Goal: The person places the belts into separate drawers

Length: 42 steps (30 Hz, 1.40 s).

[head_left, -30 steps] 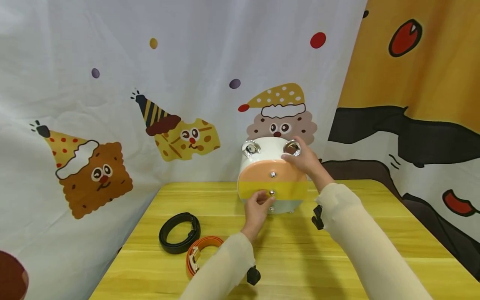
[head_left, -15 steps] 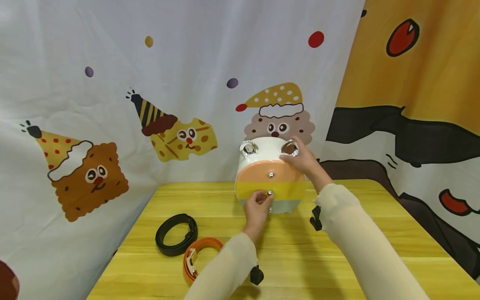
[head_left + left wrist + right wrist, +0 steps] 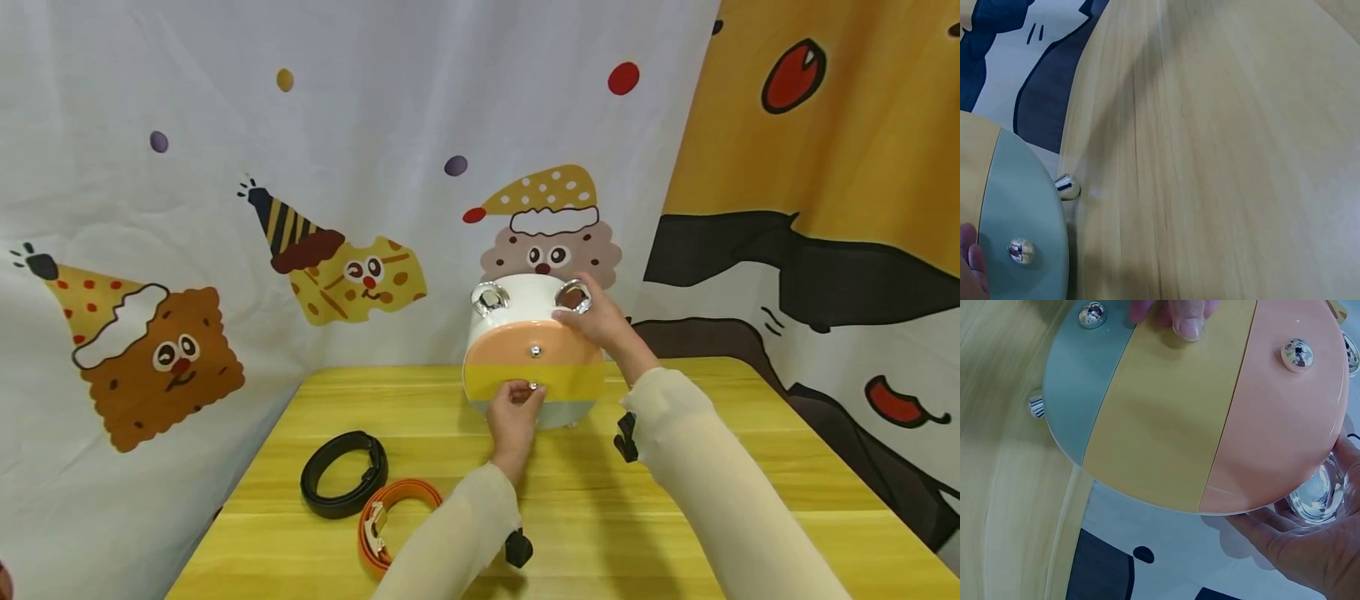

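A small rounded drawer box stands near the table's back edge. Its front has a peach, a yellow and a grey-green drawer, each with a silver knob. Two silver ear-like rings sit on its white top. My left hand pinches the yellow drawer's middle knob; in the right wrist view the thumb covers that knob. With its fingers around the right ear ring, my right hand grips the box's top corner. All drawer fronts look flush. Only the lower drawer and left fingertips show fully in the left wrist view.
On the table's left side lie a coiled black belt and, in front of it, a coiled orange belt with a metal buckle, partly behind my left sleeve. A printed curtain hangs right behind the table.
The whole scene shifts slightly left as the head view turns right. Both hands keep their hold on the drawer box, and the drawers show no visible movement.
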Available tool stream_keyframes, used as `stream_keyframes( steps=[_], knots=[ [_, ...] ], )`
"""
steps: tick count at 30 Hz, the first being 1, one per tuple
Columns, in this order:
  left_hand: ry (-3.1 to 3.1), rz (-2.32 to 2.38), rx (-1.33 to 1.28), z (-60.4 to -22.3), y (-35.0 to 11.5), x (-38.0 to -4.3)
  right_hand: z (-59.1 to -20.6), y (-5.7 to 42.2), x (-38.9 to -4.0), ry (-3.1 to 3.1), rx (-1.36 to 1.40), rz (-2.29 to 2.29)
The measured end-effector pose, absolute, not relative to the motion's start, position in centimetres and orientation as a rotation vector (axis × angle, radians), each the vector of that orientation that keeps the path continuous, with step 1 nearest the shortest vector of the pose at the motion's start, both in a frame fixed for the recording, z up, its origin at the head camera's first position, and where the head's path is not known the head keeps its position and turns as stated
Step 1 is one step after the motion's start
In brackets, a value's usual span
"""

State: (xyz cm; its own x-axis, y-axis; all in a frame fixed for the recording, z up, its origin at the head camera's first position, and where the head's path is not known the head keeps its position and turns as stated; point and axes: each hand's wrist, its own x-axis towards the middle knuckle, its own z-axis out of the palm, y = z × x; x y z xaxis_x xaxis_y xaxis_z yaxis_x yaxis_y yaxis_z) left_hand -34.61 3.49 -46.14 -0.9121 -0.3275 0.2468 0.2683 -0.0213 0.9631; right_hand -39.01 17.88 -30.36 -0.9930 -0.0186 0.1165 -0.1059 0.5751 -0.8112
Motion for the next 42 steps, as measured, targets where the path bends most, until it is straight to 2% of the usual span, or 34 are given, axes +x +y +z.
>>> stream_keyframes(
  steps=[10, 42],
  knots=[
    [-1.913, -1.88, 0.149, -46.1, 3.4, -35.0, -30.3, 17.4, -38.8, -2.717, 0.11, 1.384],
    [-1.88, -1.909, 0.099, -46.2, 3.6, -33.8, -29.9, 17.8, -38.9, -2.741, 0.112, 1.435]
  ],
)
